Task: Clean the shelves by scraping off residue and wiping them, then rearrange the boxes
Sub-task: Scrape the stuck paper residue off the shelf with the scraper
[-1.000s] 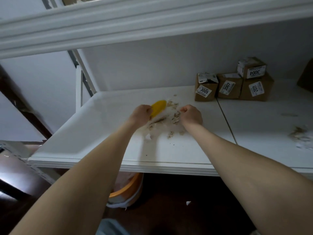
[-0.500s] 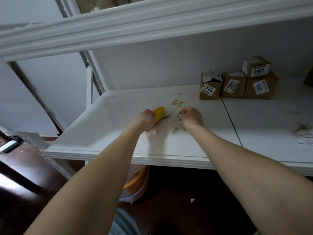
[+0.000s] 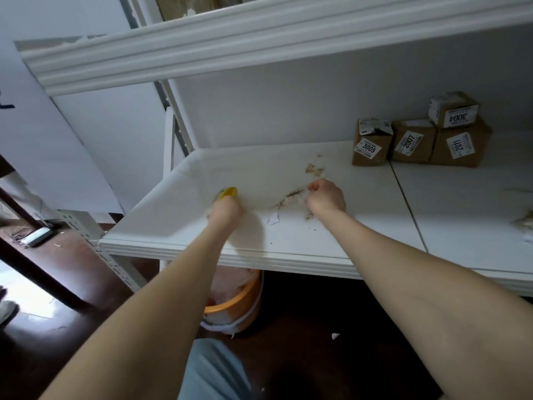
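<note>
2 white shelves fill most of the view, a top shelf [image 3: 259, 33] and a lower shelf [image 3: 288, 243] under it. On the floor below the lower shelf stands a bucket [image 3: 243, 301] with an orange rim. It has pale pinkish stuff in it; what it is I cannot tell.

4 brown boxes sit at the back of the lower shelf, touching in a row. The biggest box [image 3: 461, 145] has a label that says 2011. The middle box [image 3: 412, 141] says 2007. The left box [image 3: 370, 145] says 3005. The small box [image 3: 452, 111] sits on top of the 2011 one, and its label, 3004, is upside down.

The left hand [image 3: 226, 209] is low on the shelf, fingers wrapped tight round a yellow scraper [image 3: 229, 192]. The right hand [image 3: 327, 196] is curled into a fist on the shelf, with nothing showing in it.

Brown residue [image 3: 291, 197] streaks the shelf just beside the right hand. 1 small white paper scrap [image 3: 272, 219] lies between the 2 arms.
</note>
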`<state>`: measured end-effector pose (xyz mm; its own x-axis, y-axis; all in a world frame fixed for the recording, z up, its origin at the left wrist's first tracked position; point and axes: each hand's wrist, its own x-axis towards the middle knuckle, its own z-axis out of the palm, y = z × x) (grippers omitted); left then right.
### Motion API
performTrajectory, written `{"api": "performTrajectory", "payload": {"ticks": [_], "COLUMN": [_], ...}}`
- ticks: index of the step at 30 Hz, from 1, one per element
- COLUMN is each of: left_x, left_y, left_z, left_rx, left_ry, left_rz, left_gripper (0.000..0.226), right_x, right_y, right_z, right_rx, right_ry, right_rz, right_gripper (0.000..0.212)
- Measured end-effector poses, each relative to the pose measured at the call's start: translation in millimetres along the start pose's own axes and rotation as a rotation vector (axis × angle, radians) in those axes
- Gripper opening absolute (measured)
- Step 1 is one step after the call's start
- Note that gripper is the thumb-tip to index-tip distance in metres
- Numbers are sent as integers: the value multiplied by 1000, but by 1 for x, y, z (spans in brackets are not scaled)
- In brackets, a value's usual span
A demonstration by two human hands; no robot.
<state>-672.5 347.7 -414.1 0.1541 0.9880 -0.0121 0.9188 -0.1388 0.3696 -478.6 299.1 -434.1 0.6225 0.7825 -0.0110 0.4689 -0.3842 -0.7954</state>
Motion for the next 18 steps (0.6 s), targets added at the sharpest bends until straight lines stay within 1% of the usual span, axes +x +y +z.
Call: {"api": "performTrajectory", "payload": {"ticks": [2, 6, 8, 10, 11, 12, 13, 14, 15, 18], "left_x": [-12, -30, -40, -44, -41, -33, -23, -11, -6, 1], "left_y": [26, 74, 88, 91, 88, 81, 71, 59, 49, 33], "left_z": [6, 22, 22, 14, 10, 8, 9, 11, 12, 24], "left_rx": [-99, -234, -213, -148, -151, -154, -149, -141, -119, -84], "left_ry": [-58, -158, -204, -174, -130, -84, -32, 10, 24, 40], "left_rz": [20, 65, 112, 157, 158, 136, 83, 33, 5, 25], "left_gripper": [35, 29, 14, 30, 30, 20, 18, 32, 41, 39], "right_x": [-1, -4, -3, -3, -2, -2, -1, 0, 1, 4], "right_y": [-3, -7, -8, -8, -6, -5, -2, 0, 3, 11], "right_z": [5, 8, 5, -3, -8, -13, -18, -22, -25, -30], "right_rx": [5, 8, -1, -8, -8, -7, -6, -7, -8, -3], "right_ry": [-9, -12, 5, 22, 31, 35, 38, 42, 47, 59], "right_rz": [1, -1, -11, -23, -24, -18, -12, -8, -3, 13], "right_gripper": [32, 30, 31, 32, 32, 32, 32, 31, 29, 27]}}
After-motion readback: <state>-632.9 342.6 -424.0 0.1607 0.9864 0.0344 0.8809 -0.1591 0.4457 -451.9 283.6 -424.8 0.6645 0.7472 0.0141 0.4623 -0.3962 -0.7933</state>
